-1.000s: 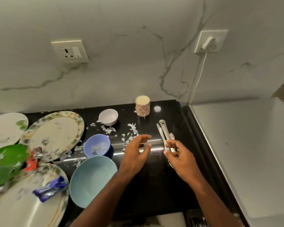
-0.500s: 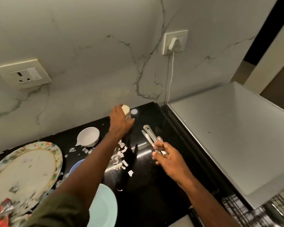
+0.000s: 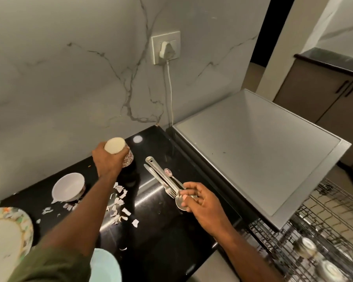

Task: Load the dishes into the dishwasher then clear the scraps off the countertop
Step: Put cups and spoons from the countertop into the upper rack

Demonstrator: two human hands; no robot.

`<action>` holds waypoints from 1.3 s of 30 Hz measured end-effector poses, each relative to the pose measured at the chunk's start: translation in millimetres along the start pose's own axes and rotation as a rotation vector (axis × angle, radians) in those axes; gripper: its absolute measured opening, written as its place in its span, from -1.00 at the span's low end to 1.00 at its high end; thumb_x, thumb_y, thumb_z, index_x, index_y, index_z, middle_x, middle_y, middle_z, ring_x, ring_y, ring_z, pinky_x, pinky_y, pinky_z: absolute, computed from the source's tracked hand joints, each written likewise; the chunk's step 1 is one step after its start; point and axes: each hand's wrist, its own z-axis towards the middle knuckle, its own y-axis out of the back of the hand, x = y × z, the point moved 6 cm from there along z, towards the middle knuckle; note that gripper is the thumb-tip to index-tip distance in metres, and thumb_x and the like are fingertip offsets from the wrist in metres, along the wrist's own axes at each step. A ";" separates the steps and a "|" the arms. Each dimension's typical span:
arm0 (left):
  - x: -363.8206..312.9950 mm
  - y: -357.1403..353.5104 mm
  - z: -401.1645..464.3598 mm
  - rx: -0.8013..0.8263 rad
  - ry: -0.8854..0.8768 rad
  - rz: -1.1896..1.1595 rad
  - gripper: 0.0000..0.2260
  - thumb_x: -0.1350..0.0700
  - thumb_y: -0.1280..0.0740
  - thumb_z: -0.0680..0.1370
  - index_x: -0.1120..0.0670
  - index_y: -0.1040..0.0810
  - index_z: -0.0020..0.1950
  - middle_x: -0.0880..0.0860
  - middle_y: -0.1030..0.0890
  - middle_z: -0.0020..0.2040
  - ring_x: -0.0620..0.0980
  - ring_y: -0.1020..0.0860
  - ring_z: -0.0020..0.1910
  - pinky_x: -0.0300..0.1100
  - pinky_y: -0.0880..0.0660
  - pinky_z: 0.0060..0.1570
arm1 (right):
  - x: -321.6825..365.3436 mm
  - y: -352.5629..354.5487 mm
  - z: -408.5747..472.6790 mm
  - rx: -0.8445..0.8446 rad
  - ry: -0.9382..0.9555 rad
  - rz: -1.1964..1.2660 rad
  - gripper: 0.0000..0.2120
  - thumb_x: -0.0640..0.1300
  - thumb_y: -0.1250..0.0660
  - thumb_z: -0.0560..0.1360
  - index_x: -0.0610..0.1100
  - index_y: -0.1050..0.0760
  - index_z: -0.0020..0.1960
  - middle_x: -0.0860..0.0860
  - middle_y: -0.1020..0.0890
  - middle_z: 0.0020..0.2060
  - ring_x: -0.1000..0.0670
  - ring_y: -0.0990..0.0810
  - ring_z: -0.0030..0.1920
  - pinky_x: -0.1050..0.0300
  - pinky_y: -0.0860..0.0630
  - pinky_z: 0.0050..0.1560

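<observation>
Left hand (image 3: 108,159), fingers curled round an inverted patterned cup (image 3: 120,152) above the black countertop (image 3: 161,231). Right hand (image 3: 202,206) pinches bunched steel cutlery (image 3: 163,178); paper scraps (image 3: 118,202) lie between the arms.

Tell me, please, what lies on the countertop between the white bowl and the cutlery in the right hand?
In the head view, torn paper scraps lie between the white bowl and the cutlery; the left forearm crosses above them.
</observation>
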 end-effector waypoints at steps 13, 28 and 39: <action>-139.3 -9.2 -212.6 0.440 -0.500 -0.271 0.12 0.19 -0.72 0.29 -0.06 -0.11 0.67 -0.28 -0.51 0.28 -0.30 -0.55 0.25 -0.46 -0.43 0.24 | 55.6 26.3 -10.4 -0.037 0.265 -0.053 -0.41 0.23 -0.44 0.56 0.16 -0.37 0.53 0.26 -0.55 0.35 0.21 -0.61 0.28 0.21 -0.61 0.23; -208.8 -201.0 -394.8 1.091 -0.669 -0.117 -0.05 -0.15 -0.63 0.25 -0.46 -0.18 0.51 -0.26 -0.48 0.36 -0.19 -0.52 0.32 -0.10 -0.48 0.31 | -11.5 261.4 -67.7 -0.091 -0.008 -0.401 -0.32 0.19 -0.59 0.44 0.06 -0.39 0.45 0.10 -0.63 0.21 0.07 -0.61 0.13 -0.01 -0.62 0.18; -240.6 -300.9 -473.3 1.220 -0.732 0.146 -0.48 -0.17 -0.50 0.52 -0.17 -0.49 0.46 -0.26 -0.56 0.31 -0.16 -0.56 0.25 -0.02 -0.58 0.24 | -115.0 442.6 -103.1 -0.177 -0.159 -0.069 -0.42 -0.06 -0.60 0.48 -0.02 -0.40 0.39 0.00 -0.68 0.16 -0.02 -0.74 0.11 0.03 -0.74 -0.04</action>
